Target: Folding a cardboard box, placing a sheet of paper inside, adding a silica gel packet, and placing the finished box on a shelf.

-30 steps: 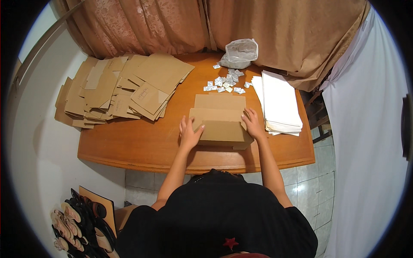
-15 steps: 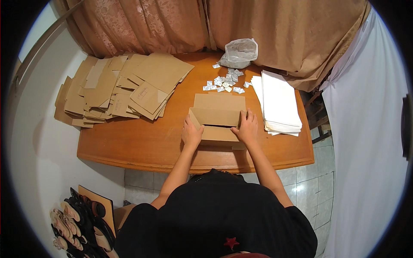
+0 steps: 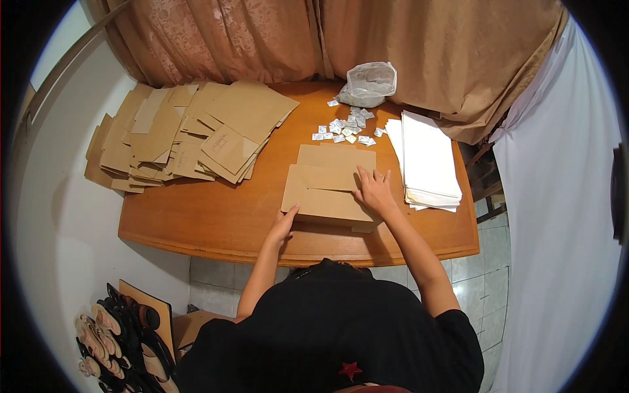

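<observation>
A brown cardboard box [image 3: 324, 202] lies near the table's front edge, its flaps folded nearly flat across the face turned up. One more flap [image 3: 336, 156] stretches out beyond its far side. My left hand [image 3: 282, 224] holds the box's near left corner, thumb on top and the other fingers partly hidden at the side. On the right part of the folded flaps rests my right hand [image 3: 375, 191], fingers spread and pressing down on the cardboard.
Flattened cardboard boxes [image 3: 226, 111] are piled on the table's left. Small white sachets [image 3: 342, 128] lie scattered beyond the box, before an open clear plastic bag [image 3: 371, 84]. A stack of white paper [image 3: 429, 160] sits on the right. Shoes [image 3: 124, 340] stand at lower left.
The box's upper flaps have gone from partly raised to nearly flat. My left hand has slid toward me to the near left corner. My right hand's fingers have moved onto the flaps.
</observation>
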Motion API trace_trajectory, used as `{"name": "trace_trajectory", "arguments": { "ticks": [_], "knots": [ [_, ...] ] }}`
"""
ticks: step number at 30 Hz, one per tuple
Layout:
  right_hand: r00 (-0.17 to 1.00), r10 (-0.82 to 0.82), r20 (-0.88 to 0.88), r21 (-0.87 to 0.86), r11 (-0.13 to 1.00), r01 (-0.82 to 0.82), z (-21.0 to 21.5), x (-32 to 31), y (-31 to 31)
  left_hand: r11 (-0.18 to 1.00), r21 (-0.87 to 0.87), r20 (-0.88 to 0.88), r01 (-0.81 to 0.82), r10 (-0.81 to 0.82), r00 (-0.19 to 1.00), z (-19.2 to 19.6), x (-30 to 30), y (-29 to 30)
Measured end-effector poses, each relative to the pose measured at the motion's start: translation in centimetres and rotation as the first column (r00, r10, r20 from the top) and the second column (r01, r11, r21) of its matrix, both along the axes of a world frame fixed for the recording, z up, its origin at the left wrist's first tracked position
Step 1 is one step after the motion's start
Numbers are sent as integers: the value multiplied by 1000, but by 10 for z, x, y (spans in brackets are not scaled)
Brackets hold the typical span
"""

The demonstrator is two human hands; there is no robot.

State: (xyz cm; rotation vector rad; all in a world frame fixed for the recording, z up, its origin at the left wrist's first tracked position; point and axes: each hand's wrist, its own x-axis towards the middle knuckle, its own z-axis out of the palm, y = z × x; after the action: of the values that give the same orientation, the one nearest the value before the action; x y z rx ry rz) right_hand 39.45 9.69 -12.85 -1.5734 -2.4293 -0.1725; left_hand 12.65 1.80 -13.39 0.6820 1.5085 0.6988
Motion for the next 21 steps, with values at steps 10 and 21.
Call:
{"name": "trace_trajectory", "arguments": {
  "ticks": [10,21],
  "knots": [
    [837,41,-546,-59,994,-87,37,0,-8,782,433,353,-448,311,883,56,23,26],
    [-57,-524,-850,-493,829,-264,51,10,-18,67,791,-586,609,369,721,88,83,39]
  ]
}}
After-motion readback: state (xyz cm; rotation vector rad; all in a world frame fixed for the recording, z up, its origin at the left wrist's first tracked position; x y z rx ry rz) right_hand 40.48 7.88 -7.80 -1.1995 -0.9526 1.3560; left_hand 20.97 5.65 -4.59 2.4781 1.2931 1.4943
